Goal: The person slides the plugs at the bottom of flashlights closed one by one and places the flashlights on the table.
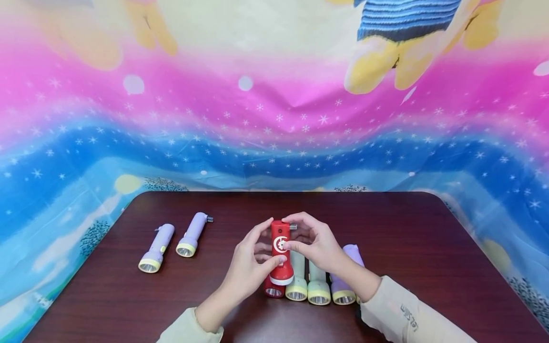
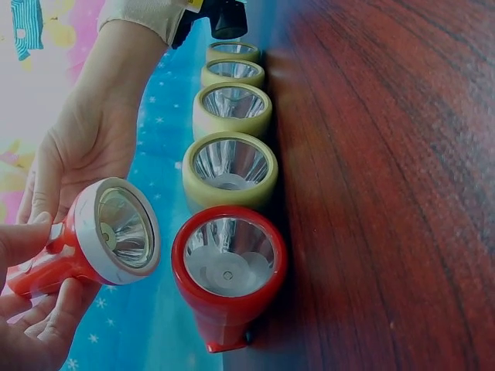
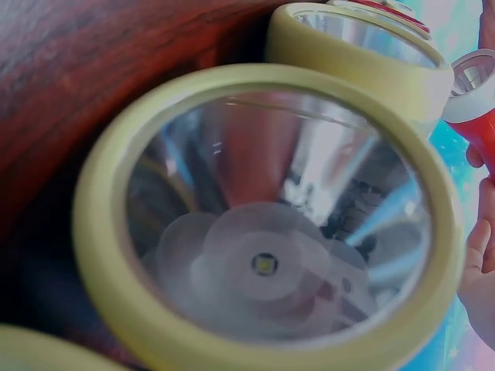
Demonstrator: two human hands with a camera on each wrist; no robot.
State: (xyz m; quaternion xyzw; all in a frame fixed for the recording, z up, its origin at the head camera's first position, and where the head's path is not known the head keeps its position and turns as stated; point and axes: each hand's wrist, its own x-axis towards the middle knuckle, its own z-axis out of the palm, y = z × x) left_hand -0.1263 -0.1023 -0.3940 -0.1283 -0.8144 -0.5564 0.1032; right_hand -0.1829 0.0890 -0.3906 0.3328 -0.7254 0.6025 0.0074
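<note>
Two lilac flashlights [image 1: 160, 245] [image 1: 194, 233] with yellow rims lie near each other on a dark wooden bench [image 1: 107, 290]. A person's left hand [image 1: 245, 264] grips a red flashlight [image 1: 277, 245] with a white rim and white emblem, fingers clamped on its body, over the left end of a row. Metal prongs [image 1: 293, 227] jut from its upper right side. Side by side in that row lie a second red flashlight [image 1: 274, 291], two pale green flashlights [image 1: 297, 283] [image 1: 318, 286], a third lilac flashlight [image 1: 342, 288] and one more yellow-rimmed flashlight [image 2: 233, 51], mostly hidden in the head view. At right, the right hand [image 1: 319, 240] pinches the white-rimmed flashlight near its top, thumb and fingers clamped on it.
</note>
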